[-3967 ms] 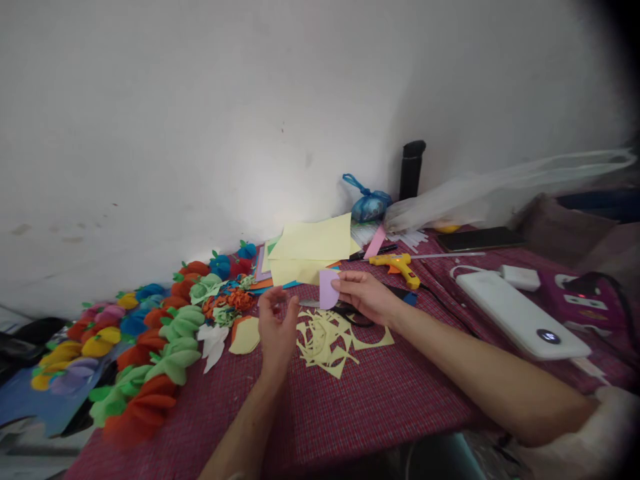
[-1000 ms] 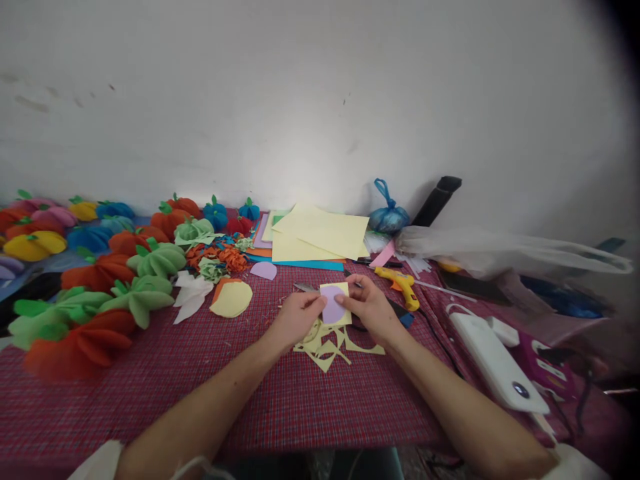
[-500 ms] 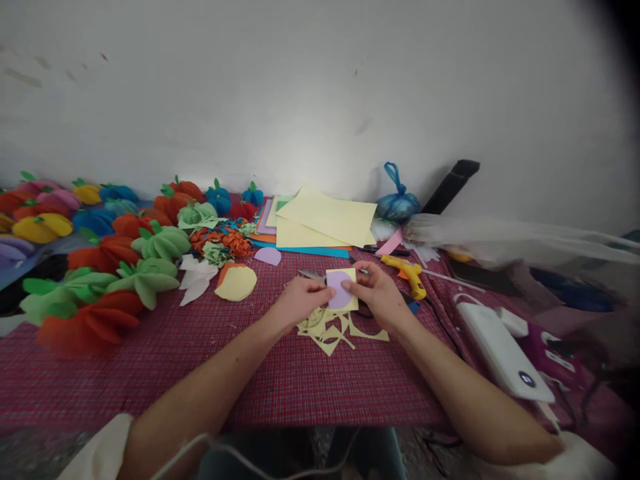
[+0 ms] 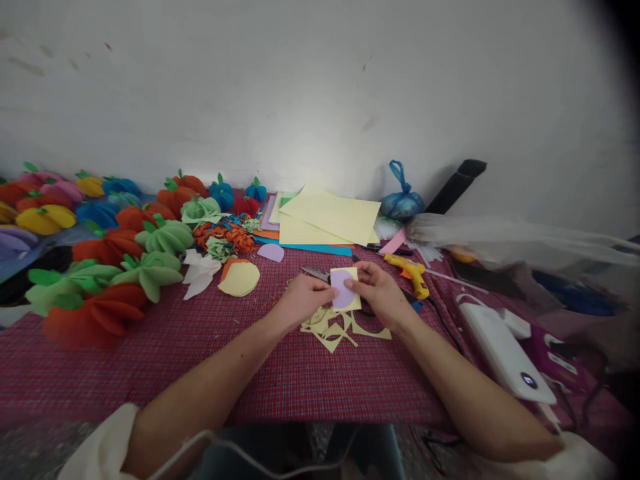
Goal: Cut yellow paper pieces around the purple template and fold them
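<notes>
1. Far left of the yellow offcuts sit your layered paper pumpkins, orange, green, blue, yellow and pink, many with green leaves on top.
2. Closer on that side, a white scrap lies near a heap of shredded scraps; pale yellow rounded pieces overlap an orange one.
3. Left of the offcuts and beyond them, a loose purple half-disc lies flat on the checked cloth.
4. Your left hand, just above the offcuts' left side, pinches the left edge of the purple piece between thumb and finger.
5. Beyond the offcuts spread large pale yellow sheets; a metal blade shows nearer.
6. Right above the offcuts, that purple piece lies against a small yellow paper, which shows past its curved edge.
7. Your right hand, above and right of the offcuts, grips both together, thumb across the purple face.
8. Right of the offcuts and beyond are a yellow glue gun and a tied blue bag; farther right, a white power bank.
</notes>
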Demonstrator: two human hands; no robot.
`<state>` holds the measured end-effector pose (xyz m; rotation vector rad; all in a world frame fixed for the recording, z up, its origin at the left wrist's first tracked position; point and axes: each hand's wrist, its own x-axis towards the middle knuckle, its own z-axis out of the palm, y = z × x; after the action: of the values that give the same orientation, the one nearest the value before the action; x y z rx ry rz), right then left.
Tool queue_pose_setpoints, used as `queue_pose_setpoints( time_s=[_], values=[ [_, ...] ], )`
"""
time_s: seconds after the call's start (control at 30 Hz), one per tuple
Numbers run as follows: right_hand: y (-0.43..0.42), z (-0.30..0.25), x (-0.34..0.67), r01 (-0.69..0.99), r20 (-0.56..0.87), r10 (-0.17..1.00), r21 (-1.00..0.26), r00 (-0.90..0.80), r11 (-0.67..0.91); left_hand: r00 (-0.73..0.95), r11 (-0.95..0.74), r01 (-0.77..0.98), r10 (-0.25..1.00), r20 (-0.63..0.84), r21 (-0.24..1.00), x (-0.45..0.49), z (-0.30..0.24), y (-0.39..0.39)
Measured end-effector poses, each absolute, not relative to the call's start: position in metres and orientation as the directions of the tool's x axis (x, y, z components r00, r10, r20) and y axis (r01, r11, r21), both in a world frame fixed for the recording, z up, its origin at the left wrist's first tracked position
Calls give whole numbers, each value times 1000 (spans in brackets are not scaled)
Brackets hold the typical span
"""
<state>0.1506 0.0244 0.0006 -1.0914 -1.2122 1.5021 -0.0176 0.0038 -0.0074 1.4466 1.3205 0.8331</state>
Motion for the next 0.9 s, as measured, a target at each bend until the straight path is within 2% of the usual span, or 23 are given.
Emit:
queue_pose_setpoints(
  time_s=[0.23,0.47,0.9],
  values=[
    [26,1,153,-168,-128,964,-971,-235,-170,233,160,93,956,-178,983,-16,6,0],
    [26,3,154,-159,-114,964,-975,-240,-155,293,191,170,927,-235,967,-17,9,-3],
    [27,-1,155,-157,-99,959,-977,-267,-144,312,177,239,917,-249,955,-17,7,-4]
  ],
)
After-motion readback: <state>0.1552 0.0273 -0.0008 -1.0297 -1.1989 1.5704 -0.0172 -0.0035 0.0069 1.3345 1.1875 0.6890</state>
